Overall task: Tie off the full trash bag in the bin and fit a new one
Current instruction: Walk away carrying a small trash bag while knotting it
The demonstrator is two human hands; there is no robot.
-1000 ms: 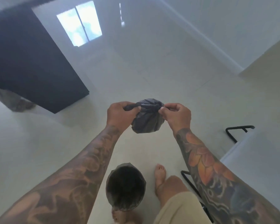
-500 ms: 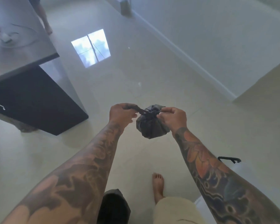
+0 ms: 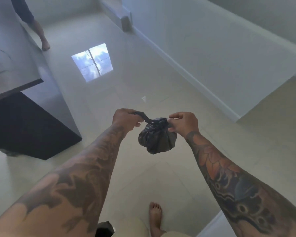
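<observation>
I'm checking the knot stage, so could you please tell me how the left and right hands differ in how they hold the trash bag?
The left hand grips a stretched-out tail, away from the trash bag; the right hand pinches right at the gathered neck. The left hand is closed like a fist; the right hand's fingers look looser. Both hold the bag up off the floor.

My left hand [image 3: 126, 119] curls over the free end of the bag's tie [image 3: 144, 118], so where that strip ends is hidden in my fist. The fingers [image 3: 172, 128] of my right hand [image 3: 184, 124] cover the three o'clock side of the knot [image 3: 158, 122], and its turns are too dark to sort out. At six o'clock the bin [image 3: 104, 229] is cut off by the bottom edge, only a dark corner showing. At eleven o'clock another person's leg [image 3: 39, 33] is cut off by the top edge. The countertop [image 3: 5, 69] runs off the left edge.
</observation>
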